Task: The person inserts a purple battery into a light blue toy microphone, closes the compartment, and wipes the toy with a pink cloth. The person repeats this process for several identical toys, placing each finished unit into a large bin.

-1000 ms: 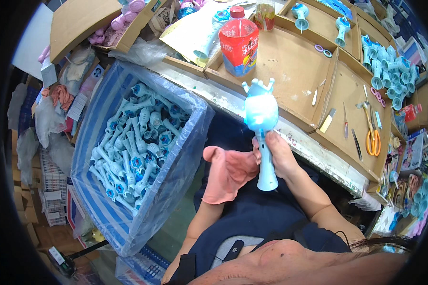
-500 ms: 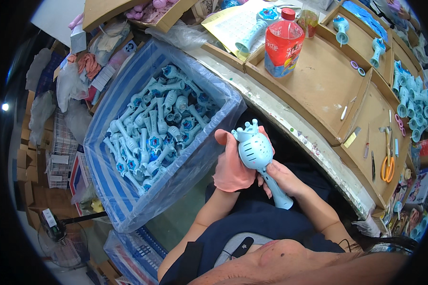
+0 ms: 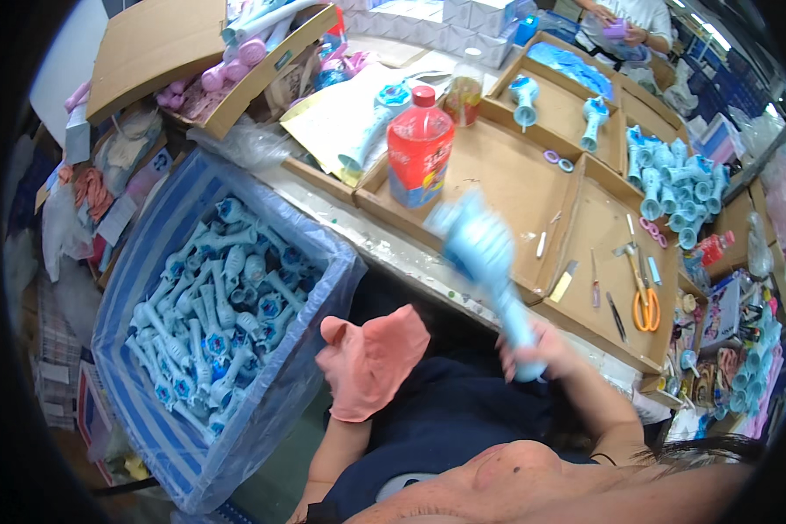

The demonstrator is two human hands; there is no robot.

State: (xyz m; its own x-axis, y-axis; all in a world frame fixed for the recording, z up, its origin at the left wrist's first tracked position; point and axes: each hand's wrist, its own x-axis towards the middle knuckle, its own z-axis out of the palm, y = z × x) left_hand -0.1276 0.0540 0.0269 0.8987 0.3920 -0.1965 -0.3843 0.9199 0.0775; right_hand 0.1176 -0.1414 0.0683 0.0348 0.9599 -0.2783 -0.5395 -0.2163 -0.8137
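Note:
My right hand is closed around the handle of a light-blue plastic toy wand. The wand has a rounded head and is smeared by motion, tilted up to the left above the table's near edge. A salmon-pink cloth drapes over my left hand, which grips it apart from the wand; most of those fingers are hidden. Left of that hand stands a bin lined with blue-striped plastic, heaped with light-blue toy wands.
Cardboard trays cover the table. On them are a red-labelled bottle, orange-handled scissors, a small knife and several standing blue wand parts. Pink parts fill a box at the far left. Another person's hands work at the back.
My hands have parted: the right carried the wand up and right, away from the cloth on my left hand. The view has shifted, showing more of the table's far side.

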